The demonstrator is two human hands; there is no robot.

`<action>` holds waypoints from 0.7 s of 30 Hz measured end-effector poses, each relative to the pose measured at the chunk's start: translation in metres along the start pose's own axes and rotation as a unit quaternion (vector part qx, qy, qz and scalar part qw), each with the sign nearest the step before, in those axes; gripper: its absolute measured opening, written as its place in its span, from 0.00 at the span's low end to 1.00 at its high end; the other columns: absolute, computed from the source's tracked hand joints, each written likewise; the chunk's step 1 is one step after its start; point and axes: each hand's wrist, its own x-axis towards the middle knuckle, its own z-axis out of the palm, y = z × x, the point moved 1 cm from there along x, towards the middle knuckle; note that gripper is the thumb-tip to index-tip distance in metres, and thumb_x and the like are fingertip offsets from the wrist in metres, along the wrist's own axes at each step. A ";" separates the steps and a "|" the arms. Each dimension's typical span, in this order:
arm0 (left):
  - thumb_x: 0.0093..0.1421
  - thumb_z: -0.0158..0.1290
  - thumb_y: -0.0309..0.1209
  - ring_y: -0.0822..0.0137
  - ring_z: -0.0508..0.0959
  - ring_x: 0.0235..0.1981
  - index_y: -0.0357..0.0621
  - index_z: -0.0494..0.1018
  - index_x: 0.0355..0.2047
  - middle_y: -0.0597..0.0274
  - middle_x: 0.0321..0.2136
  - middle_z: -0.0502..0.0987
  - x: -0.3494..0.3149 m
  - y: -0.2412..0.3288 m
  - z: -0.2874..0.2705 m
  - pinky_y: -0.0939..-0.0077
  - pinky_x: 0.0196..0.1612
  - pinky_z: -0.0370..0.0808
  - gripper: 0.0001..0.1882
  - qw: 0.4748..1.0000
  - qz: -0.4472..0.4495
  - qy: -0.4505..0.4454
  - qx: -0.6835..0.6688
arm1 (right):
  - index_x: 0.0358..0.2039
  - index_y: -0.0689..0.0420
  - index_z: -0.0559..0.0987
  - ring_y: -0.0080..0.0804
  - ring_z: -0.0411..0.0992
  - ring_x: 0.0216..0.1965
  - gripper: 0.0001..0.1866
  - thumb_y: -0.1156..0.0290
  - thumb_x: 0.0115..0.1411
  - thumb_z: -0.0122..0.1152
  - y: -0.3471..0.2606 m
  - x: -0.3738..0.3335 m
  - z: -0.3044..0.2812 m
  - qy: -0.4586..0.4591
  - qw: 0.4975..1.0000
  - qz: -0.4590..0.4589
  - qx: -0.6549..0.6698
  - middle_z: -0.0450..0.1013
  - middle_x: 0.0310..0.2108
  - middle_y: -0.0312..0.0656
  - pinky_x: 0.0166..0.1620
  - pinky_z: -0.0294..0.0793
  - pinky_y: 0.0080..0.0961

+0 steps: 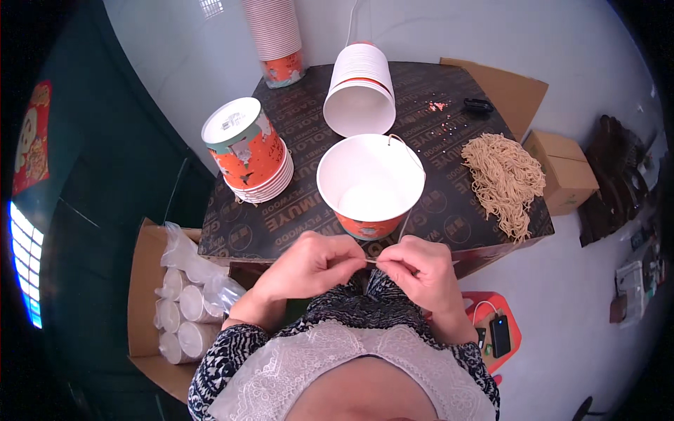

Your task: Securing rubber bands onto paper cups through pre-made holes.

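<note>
Cord [406, 223] Pinched in Front of Bucket [379, 163]

Bucket: near the front edge of the table [303, 119], mouth up, long axis upright. Left hand [312, 266] and right hand [421, 270]: fingertips pinching the cord, which runs sideways between them.

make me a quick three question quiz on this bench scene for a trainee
1. True or false: the heap of tan cords lies to the right of the open bucket.
2. Multiple choice: how does the stack of buckets near the left edge of the table stand? a) upright b) upside down c) on its side
3. Fill in: the left hand and the right hand pinch a thin ___ between them.

Key: 1. True. 2. b. 3. Cord.
</note>
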 end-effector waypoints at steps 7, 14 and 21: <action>0.54 0.54 0.17 0.64 0.77 0.35 0.37 0.77 0.38 0.56 0.36 0.78 0.011 -0.036 -0.038 0.73 0.37 0.74 0.11 0.941 0.113 0.259 0.185 | 0.31 0.64 0.81 0.11 0.69 0.23 0.04 0.84 0.54 0.65 0.017 -0.007 0.011 0.079 0.992 0.070 0.074 0.76 0.23 0.33 0.25 0.65 0.10; 0.47 0.59 0.17 0.44 0.56 0.66 0.41 0.75 0.39 0.57 0.54 0.73 0.029 -0.043 -0.040 0.47 0.66 0.56 0.17 0.930 0.117 0.172 0.304 | 0.31 0.64 0.80 0.10 0.62 0.20 0.05 0.85 0.54 0.64 0.016 -0.008 0.015 0.164 0.984 0.061 0.036 0.71 0.21 0.31 0.22 0.57 0.10; 0.47 0.63 0.21 0.53 0.69 0.59 0.44 0.75 0.30 0.65 0.37 0.79 0.038 -0.038 -0.012 0.38 0.67 0.47 0.10 0.932 0.156 0.157 0.288 | 0.28 0.60 0.78 0.18 0.62 0.17 0.07 0.86 0.50 0.65 0.025 -0.012 0.022 0.252 0.967 -0.003 -0.049 0.68 0.25 0.36 0.20 0.60 0.18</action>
